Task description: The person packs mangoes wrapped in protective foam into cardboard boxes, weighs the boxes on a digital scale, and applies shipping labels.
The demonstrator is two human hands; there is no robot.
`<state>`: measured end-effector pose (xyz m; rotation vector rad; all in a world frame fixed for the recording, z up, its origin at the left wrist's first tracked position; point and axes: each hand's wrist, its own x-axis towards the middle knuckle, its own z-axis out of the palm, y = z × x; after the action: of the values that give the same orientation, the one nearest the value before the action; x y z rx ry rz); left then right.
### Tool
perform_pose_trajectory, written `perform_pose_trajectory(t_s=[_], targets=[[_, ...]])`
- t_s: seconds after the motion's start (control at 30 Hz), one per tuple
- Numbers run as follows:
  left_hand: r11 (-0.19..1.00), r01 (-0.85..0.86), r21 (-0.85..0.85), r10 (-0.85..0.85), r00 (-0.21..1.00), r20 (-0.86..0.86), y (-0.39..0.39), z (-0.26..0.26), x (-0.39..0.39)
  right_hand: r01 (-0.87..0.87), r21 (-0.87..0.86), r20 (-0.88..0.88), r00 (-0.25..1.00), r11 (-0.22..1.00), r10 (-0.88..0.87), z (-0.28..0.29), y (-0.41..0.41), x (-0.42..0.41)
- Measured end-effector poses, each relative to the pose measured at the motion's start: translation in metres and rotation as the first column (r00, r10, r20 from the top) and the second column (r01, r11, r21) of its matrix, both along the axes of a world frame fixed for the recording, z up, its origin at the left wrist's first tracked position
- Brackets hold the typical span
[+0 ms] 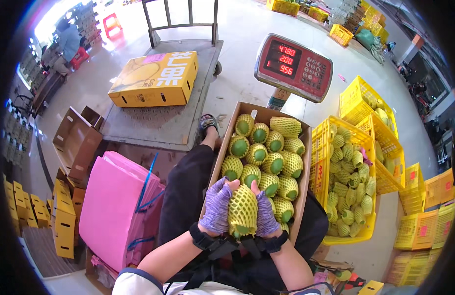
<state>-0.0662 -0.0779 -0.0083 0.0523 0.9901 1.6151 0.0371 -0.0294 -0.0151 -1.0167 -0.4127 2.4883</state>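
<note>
Between my left hand (218, 206) and my right hand (266, 212), both in purple knit gloves with bare thumbs, a green mango in a yellow foam net (243, 208) is held over the near end of an open cardboard box (306, 147). Rows of netted green mangoes (257, 154) fill much of the box, most with a green end facing up; one at the far right (285, 127) lies sideways. Beyond the box stands a digital scale display (294, 67) with lit red digits. What lies directly beneath the held mango is hidden.
At right, a yellow plastic crate (373, 221) holds many netted mangoes, with more crates behind. A closed yellow carton (153, 79) lies on a platform cart (164, 125). A stack of pink paper sheets (109, 210) and open cardboard boxes (78, 143) are at left. A person (66, 44) sits far left.
</note>
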Motion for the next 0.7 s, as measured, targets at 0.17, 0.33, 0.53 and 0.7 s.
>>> perform_pose_trajectory(t_s=[0.17, 0.33, 0.53, 0.7], targets=[[0.998, 0.041, 0.051, -0.042, 0.999, 0.025, -0.001, 0.000, 0.001, 0.123, 0.084, 0.131, 0.982, 0.989, -0.134, -0.019, 0.000, -0.003], [0.995, 0.082, -0.056, -0.061, 0.949, 0.309, -0.005, 0.019, 0.009, -0.047, 0.783, 0.423, 0.772, 0.621, -0.475, 0.001, 0.009, 0.000], [0.999, 0.045, -0.023, -0.044, 0.999, 0.025, 0.029, 0.028, -0.003, -0.359, 0.907, 0.421, 0.779, 0.219, -0.464, 0.043, 0.019, 0.014], [0.969, 0.236, 0.066, -0.191, 0.895, -0.403, 0.074, 0.027, 0.010, 0.048, 0.815, 0.186, 0.922, 0.578, -0.339, 0.038, 0.040, 0.032]])
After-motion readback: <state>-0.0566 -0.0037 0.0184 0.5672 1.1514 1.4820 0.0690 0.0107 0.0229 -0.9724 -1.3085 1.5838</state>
